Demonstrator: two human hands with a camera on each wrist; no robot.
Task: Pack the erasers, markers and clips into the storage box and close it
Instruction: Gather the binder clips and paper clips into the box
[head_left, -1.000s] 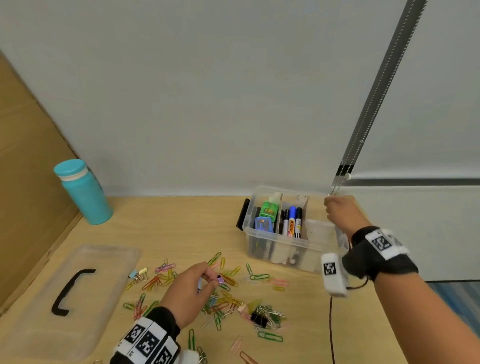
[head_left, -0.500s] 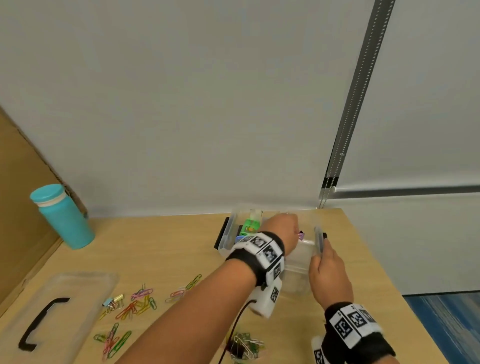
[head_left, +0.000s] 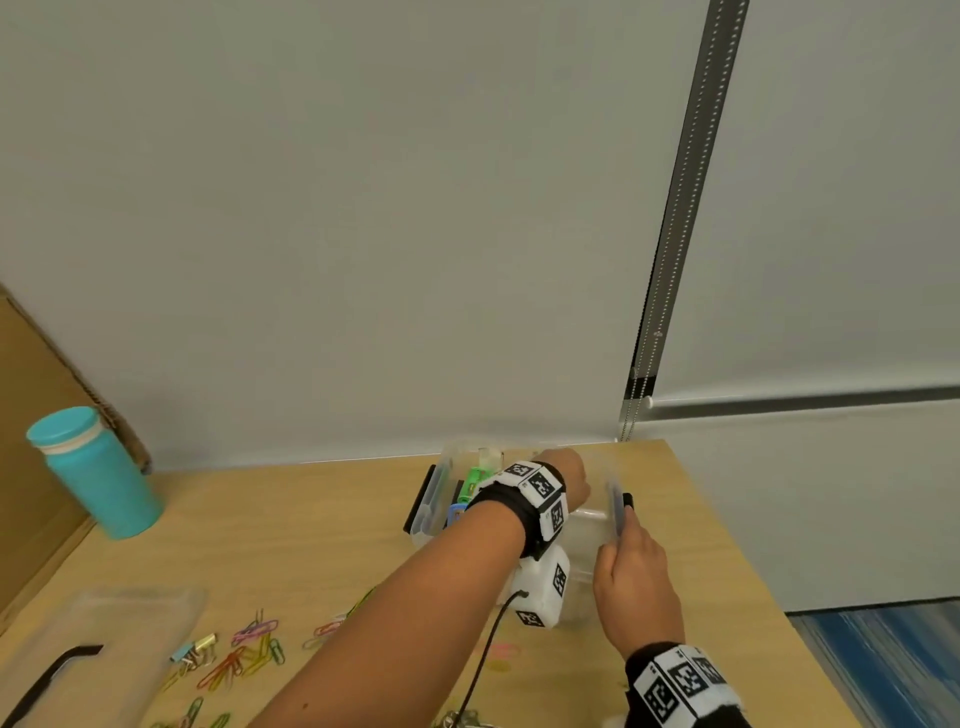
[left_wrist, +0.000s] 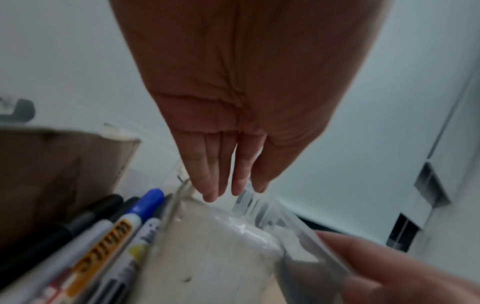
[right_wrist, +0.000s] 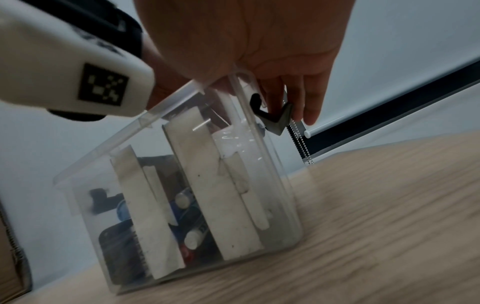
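Pale wall is backing the desk (head_left: 311, 519) where we are reaching our left hand (head_left: 566, 475), crossed over, into the storage box (head_left: 431, 512) near the far right corner; our right hand (head_left: 631, 566) is gripping its right wall. Loose clips (head_left: 244, 654) are lying toward the near left edge, beside the lid (head_left: 119, 639). From the left wrist, our fingers (left_wrist: 210, 174) are hanging straight, empty, over the compartment beside the markers (left_wrist: 109, 232), their orange label blurred beyond reading. From the right wrist, our fingers (right_wrist: 309, 98) are curling over the black latch (right_wrist: 272, 115).

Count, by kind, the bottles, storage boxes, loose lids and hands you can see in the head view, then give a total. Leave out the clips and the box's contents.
teal bottle: 1
storage box: 1
lid: 1
hands: 2, the left hand and the right hand
Total: 5
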